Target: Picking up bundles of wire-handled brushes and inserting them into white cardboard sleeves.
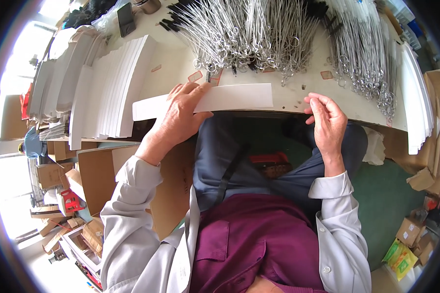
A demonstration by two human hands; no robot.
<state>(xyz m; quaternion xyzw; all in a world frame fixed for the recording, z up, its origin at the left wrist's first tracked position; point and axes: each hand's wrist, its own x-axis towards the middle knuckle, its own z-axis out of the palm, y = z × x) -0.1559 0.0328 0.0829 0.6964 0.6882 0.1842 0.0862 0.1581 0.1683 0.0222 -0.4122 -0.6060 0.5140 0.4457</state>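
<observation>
Left hand [181, 115] gripped a long white card strip [215, 100] at the near table edge [288, 105], fingers on top. Right hand [327, 119] was apart from it, fingers loosely curled, empty. Beyond: stacked white strips [117, 83] (far left) and heaped metal clamps [249, 34].

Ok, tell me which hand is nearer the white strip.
Left. The left hand lies on the white strip, gripping it at the table edge. The right hand is off its right end, not touching it.
</observation>
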